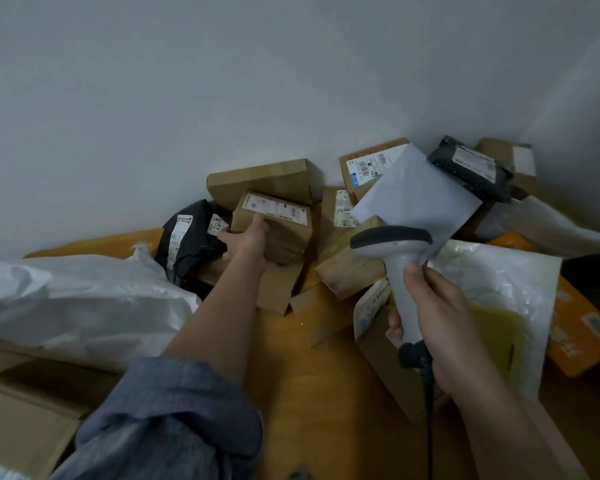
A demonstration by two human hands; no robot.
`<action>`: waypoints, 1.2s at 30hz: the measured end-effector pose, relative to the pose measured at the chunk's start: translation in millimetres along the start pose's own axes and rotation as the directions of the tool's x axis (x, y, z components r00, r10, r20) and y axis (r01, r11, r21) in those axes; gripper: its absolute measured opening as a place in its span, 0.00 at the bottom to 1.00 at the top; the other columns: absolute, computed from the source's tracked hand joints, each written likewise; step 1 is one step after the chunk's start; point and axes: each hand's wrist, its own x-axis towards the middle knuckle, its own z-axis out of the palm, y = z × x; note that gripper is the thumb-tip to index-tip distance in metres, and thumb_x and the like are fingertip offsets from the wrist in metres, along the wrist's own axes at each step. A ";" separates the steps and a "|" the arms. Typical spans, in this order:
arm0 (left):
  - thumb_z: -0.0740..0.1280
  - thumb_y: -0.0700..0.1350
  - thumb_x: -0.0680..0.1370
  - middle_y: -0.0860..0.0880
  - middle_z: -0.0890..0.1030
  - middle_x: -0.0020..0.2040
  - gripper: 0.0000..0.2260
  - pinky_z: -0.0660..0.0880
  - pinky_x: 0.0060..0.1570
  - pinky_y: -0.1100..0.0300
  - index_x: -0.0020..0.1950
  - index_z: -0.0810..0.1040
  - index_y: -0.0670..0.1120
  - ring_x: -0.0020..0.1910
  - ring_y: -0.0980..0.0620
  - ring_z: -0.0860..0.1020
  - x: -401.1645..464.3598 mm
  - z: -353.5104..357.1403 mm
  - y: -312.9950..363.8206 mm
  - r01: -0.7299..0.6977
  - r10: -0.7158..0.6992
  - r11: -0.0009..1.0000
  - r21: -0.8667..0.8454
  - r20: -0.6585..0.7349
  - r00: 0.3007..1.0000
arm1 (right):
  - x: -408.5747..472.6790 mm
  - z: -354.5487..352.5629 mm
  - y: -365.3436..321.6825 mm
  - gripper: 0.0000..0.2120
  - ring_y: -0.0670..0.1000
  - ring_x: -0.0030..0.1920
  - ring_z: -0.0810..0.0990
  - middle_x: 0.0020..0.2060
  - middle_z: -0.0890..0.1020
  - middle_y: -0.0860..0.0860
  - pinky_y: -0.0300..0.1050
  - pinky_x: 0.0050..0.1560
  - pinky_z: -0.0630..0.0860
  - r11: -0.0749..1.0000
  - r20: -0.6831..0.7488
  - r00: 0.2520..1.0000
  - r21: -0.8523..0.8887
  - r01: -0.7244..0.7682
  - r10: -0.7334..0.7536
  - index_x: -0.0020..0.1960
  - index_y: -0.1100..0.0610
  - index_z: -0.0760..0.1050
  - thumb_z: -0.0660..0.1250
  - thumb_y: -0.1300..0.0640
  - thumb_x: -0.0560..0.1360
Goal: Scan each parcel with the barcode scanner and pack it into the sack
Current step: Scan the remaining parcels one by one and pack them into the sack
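Observation:
My left hand [248, 237] reaches far forward and grips a small cardboard parcel [284, 230] with a white label on top, thumb on its upper edge, fingers at its left side. My right hand [433, 306] holds the grey barcode scanner [395, 251] by its handle, head pointing away toward the pile, its black cable hanging down. The white woven sack [77, 303] lies crumpled at the left. More parcels are heaped against the wall: a larger brown box [264, 181], a black poly bag [187, 237], a grey-white mailer [420, 195] and a black wrapped parcel [471, 171].
The wooden table [312, 393] carries a clear bubble mailer with a yellow item [499, 306] at the right, over a brown box. An orange box [582, 327] sits at the far right. Flat cardboard [21, 410] lies at the lower left. A grey wall closes the back.

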 end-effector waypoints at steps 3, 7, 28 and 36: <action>0.74 0.57 0.71 0.40 0.65 0.71 0.42 0.74 0.60 0.38 0.77 0.52 0.55 0.65 0.37 0.70 -8.0 -5.4 -6.2 0.017 -0.015 0.997 -0.080 0.014 1.000 | -6.4 -2.1 -0.9 0.13 0.51 0.27 0.76 0.25 0.76 0.48 0.55 0.38 0.77 1.000 0.014 1.000 0.005 0.008 -0.008 0.43 0.45 0.78 0.60 0.43 0.81; 0.72 0.56 0.73 0.44 0.70 0.61 0.35 0.75 0.60 0.39 0.73 0.57 0.54 0.58 0.42 0.73 -29.7 -17.4 -15.7 -0.002 0.020 0.986 -0.168 0.103 0.995 | -17.6 -8.0 -6.5 0.14 0.49 0.27 0.77 0.24 0.76 0.47 0.47 0.30 0.75 1.000 -0.015 0.999 0.001 0.030 -0.030 0.43 0.48 0.78 0.60 0.44 0.81; 0.67 0.47 0.66 0.38 0.77 0.58 0.21 0.78 0.56 0.48 0.60 0.76 0.48 0.57 0.37 0.77 -223.3 -133.9 -85.0 0.094 0.257 0.901 -0.423 0.696 0.671 | -129.3 -26.0 -19.6 0.46 0.46 0.49 0.82 0.54 0.80 0.49 0.39 0.37 0.78 0.973 -0.148 0.978 0.153 0.172 -0.149 0.68 0.47 0.58 0.75 0.38 0.58; 0.77 0.45 0.69 0.45 0.75 0.67 0.41 0.77 0.59 0.48 0.77 0.58 0.49 0.61 0.45 0.78 -232.6 -167.4 -99.5 -0.388 0.243 0.917 0.096 0.638 0.731 | -142.8 -49.5 -3.9 0.41 0.48 0.48 0.82 0.53 0.79 0.48 0.45 0.39 0.81 0.966 -0.068 0.964 -0.047 0.253 -0.256 0.62 0.41 0.58 0.82 0.53 0.61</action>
